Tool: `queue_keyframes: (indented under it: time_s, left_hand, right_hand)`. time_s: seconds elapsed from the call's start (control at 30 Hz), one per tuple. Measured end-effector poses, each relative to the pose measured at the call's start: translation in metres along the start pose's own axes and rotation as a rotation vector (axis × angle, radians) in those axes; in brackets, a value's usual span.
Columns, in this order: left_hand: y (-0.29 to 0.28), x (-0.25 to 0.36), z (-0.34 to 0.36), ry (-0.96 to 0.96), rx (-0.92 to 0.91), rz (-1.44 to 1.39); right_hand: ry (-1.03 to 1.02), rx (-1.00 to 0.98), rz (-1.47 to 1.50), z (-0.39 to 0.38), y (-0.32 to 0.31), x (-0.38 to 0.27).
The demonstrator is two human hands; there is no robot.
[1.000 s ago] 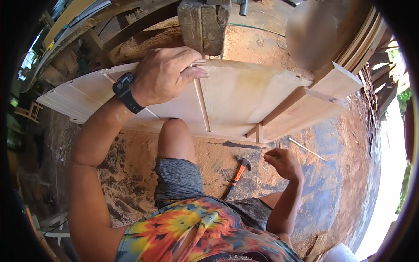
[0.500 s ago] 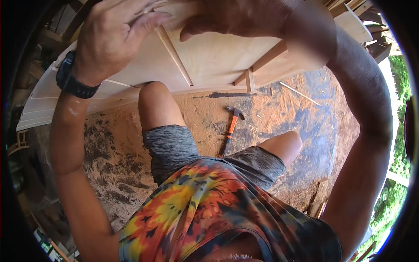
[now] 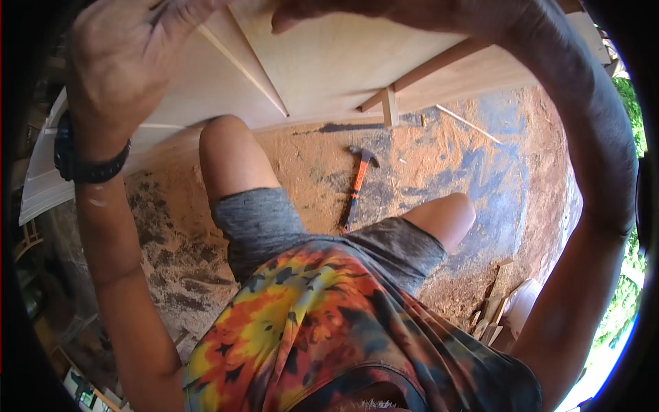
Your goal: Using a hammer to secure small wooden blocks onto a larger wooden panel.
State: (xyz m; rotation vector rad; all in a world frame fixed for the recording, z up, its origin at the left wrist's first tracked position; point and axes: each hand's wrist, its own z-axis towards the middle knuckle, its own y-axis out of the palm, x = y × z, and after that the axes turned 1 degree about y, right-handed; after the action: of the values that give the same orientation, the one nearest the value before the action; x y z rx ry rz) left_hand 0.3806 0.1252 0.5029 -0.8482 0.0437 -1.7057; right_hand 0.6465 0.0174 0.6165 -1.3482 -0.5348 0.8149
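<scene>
Dirt floor (image 3: 480, 178) covered in sawdust, outdoor workshop kind of place, trees off to one side. The person's sitting on the ground with a big pale plywood panel (image 3: 329, 62) propped up in front of their knees.

Left hand (image 3: 120, 62) is up on the panel, fingers spread flat against its face near a thin wooden strip (image 3: 244, 65) that runs down diagonally just below the fingertips. Not gripping anything, more pressing. Right hand (image 3: 322, 12) is mostly cut off at the top edge; I can see a thumb or fingertip against the panel, but can't tell if those fingers are closed round something.

The orange-handled hammer (image 3: 357, 189) lies on the floor between the legs, well below both hands, nobody touching it.

What I'd worry about: the panel looks like it's only leaning there, held by palm pressure. If either hand lets off, it could tip onto the raised knee (image 3: 223, 141). Sawdust underfoot wouldn't help its bottom edge stay put either.
</scene>
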Motion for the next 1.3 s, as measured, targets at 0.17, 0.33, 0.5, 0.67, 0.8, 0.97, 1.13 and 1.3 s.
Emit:
queue_keyframes:
  time_s: [0.17, 0.33, 0.5, 0.67, 0.8, 0.97, 1.13, 1.3]
  left_hand:
    - [0.062, 0.099, 0.036, 0.119, -0.031, 0.708]
    - [0.048, 0.099, 0.032, 0.023, -0.090, 0.659]
    - [0.048, 0.105, 0.033, -0.133, -0.095, 0.603]
    - [0.039, 0.120, 0.036, 0.064, -0.169, 0.685]
    - [0.014, 0.076, 0.018, -0.239, -0.102, 0.391]
    - [0.038, 0.122, 0.035, -0.101, -0.162, 0.697]
    - [0.020, 0.101, 0.028, -0.078, -0.207, 0.752]
    - [0.009, 0.098, 0.031, -0.343, -0.378, 0.709]
  right_hand:
    - [0.002, 0.128, -0.166, -0.015, 0.014, 0.007]
    - [0.082, -0.032, 0.070, -0.007, 0.000, 0.004]
    - [0.160, 0.077, -0.195, -0.003, 0.016, -0.015]
    - [0.209, -0.058, -0.089, 0.010, 0.009, -0.022]
    - [0.067, -0.076, 0.093, 0.014, 0.021, -0.003]
    - [-0.179, 0.113, -0.278, 0.001, 0.021, 0.005]
    - [0.132, 0.126, -0.309, 0.002, 0.034, 0.003]
    - [0.197, 0.351, -0.305, -0.020, 0.021, 0.000]
